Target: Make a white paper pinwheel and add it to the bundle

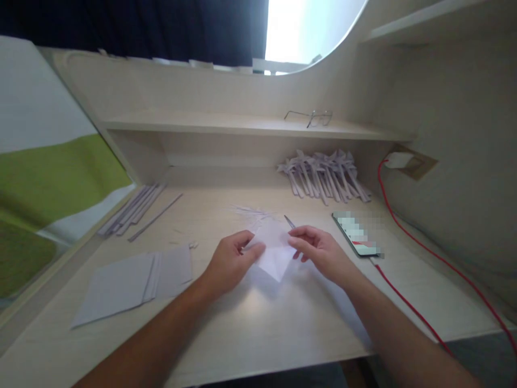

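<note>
Between my two hands is a white sheet of paper (276, 253), held above the desk with one corner pointing toward me and creases across it. My left hand (234, 256) pinches its left corner, thumb on top. At the right corner, my right hand (317, 249) grips the paper between thumb and fingers. Just beyond the sheet lie thin paper slivers (252, 212). A pointed metal tool (289, 221), probably scissors, shows only its tip; the rest is hidden behind the paper and my right hand.
Stacked paper sheets (117, 285) lie at left, below long paper strips (133, 210). Folded paper pinwheels on sticks (323, 175) are piled at the back right. A phone (355, 234) with a red cable (407, 307) lies right. Glasses (320, 117) rest on the shelf (202, 123).
</note>
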### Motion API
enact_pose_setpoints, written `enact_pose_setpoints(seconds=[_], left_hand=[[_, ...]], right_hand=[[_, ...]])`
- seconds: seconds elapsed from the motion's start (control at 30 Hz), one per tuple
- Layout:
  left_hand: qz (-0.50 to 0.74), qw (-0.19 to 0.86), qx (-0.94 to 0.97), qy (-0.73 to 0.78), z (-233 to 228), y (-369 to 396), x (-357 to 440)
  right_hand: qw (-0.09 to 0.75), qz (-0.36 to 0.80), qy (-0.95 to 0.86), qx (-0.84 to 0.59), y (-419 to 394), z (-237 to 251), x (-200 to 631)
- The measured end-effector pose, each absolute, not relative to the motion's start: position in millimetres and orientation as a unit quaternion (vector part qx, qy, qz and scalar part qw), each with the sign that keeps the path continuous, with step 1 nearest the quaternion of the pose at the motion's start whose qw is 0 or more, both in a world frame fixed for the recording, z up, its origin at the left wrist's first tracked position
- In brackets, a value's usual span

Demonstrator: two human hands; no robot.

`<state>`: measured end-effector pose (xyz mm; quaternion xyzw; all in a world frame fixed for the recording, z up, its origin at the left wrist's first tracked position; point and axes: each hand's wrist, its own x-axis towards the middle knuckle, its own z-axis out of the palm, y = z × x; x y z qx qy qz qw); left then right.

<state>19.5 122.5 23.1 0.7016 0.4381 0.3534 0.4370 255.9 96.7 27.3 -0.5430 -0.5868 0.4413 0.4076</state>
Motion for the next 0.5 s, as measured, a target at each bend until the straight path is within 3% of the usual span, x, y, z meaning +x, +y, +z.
enact_pose_setpoints(seconds=[0.13,0.37,0.5], left_hand=[[0.342,0.362,0.759,0.42,27.3,124.0,22.2],[0.344,0.241,0.8,0.428,19.8,124.3,26.3],[0.344,0.23,0.788,0.456,15.8,120.9,23.2]], right_hand=[[0.33,0.463,-0.623,-0.537,106.7,29.6,241.6],[0.343,0.314,-0.688,-0.557,106.2,26.1,227.4],[0.341,0.271,-0.708,-0.556,105.8,30.1,224.5]])
